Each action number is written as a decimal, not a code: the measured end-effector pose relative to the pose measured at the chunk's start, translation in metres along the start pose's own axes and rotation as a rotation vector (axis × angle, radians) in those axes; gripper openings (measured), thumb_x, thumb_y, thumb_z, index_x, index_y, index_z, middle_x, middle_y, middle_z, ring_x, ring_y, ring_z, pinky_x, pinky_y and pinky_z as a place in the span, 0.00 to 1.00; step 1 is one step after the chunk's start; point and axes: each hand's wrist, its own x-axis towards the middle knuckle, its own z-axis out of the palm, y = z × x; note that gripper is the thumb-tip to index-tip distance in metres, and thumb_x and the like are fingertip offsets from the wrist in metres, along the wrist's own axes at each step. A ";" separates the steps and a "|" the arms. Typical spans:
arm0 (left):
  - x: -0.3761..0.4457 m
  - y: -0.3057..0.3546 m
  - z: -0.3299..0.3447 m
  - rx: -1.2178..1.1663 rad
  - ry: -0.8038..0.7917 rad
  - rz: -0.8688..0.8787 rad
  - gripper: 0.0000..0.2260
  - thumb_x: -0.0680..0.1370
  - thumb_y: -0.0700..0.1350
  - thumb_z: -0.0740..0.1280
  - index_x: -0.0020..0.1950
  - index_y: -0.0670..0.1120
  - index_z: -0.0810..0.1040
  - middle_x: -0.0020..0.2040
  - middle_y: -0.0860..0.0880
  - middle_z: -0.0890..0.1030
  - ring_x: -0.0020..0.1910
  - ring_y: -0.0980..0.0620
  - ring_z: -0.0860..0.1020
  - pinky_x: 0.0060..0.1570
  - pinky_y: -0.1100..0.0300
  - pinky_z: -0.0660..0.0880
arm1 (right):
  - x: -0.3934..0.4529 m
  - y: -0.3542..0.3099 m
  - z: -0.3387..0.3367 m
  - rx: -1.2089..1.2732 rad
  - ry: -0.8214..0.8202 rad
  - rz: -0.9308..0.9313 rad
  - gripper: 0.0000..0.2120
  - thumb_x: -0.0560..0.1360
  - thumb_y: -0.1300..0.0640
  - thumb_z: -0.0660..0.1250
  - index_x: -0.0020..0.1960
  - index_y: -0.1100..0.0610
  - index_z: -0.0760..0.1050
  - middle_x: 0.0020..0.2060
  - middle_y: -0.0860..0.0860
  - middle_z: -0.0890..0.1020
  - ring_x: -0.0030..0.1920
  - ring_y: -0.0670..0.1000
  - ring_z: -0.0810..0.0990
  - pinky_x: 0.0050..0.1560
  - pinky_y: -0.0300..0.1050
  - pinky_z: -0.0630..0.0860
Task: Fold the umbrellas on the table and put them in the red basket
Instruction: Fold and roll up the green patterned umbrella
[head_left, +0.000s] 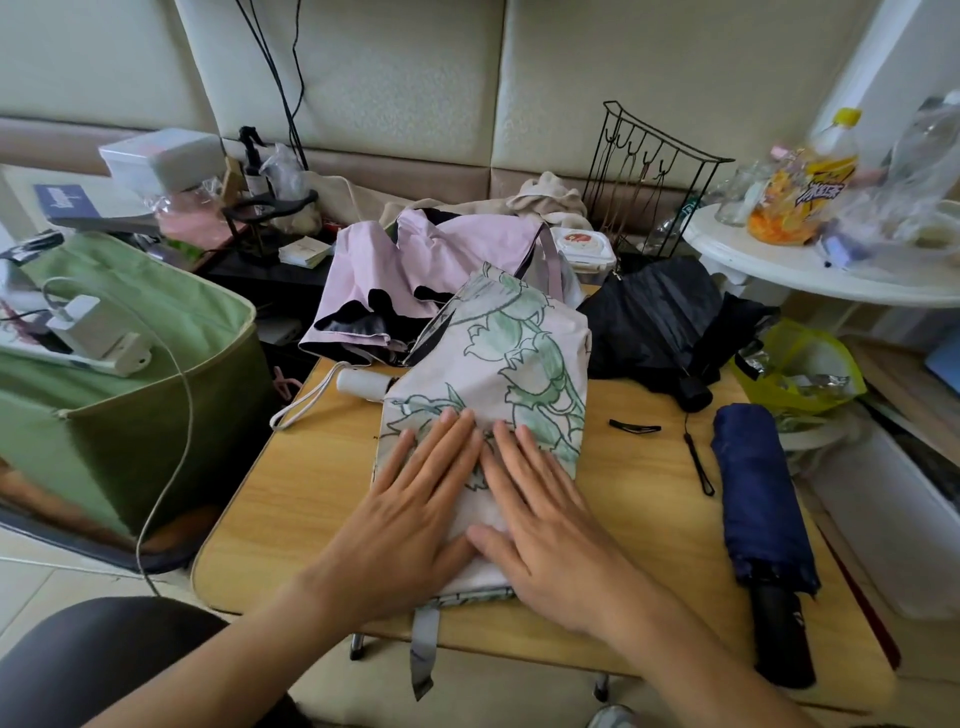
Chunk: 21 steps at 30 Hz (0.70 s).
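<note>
Head view: wooden table (291, 499) under everything. Floral umbrella (511, 374) flat at table centre, under my palms. My left hand (410, 512) and my right hand (540, 514) side by side, fingers straight, pressing its near half. Pink umbrella (415, 270) and black umbrella (654, 317) behind, unfolded. Navy umbrella (758, 499) rolled, right of my right hand. Floral umbrella's white handle (363, 384) half hidden under canopy. Red basket nowhere visible.

My left hand (415, 499) and right hand (545, 519) lie flat, side by side, on the white green-flowered fabric umbrella (498, 374) at the middle of the light wooden table (301, 499). Behind it lies the pink fabric umbrella (415, 270), behind-right the black crumpled umbrella (660, 317), right the rolled navy umbrella (758, 499). The green fabric bin (130, 395) stands left of the table.
</note>
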 end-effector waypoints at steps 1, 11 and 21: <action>-0.004 0.000 0.003 0.000 -0.018 0.001 0.35 0.85 0.62 0.52 0.84 0.42 0.48 0.85 0.46 0.46 0.84 0.47 0.46 0.79 0.43 0.52 | -0.002 0.003 0.004 -0.016 0.000 -0.013 0.37 0.84 0.34 0.40 0.81 0.51 0.27 0.78 0.45 0.23 0.77 0.45 0.21 0.79 0.48 0.29; -0.008 -0.004 0.017 -0.006 -0.105 -0.038 0.35 0.85 0.63 0.51 0.85 0.45 0.47 0.85 0.48 0.45 0.84 0.50 0.44 0.79 0.46 0.50 | 0.001 0.010 0.015 0.033 -0.073 -0.010 0.36 0.82 0.32 0.38 0.81 0.48 0.27 0.78 0.42 0.24 0.77 0.43 0.22 0.80 0.49 0.31; -0.002 -0.003 0.012 -0.002 -0.150 -0.055 0.36 0.84 0.68 0.49 0.85 0.47 0.47 0.85 0.49 0.41 0.83 0.51 0.39 0.79 0.47 0.45 | 0.057 0.045 -0.073 0.344 0.812 0.278 0.10 0.80 0.57 0.70 0.60 0.55 0.79 0.54 0.49 0.79 0.53 0.47 0.80 0.52 0.39 0.78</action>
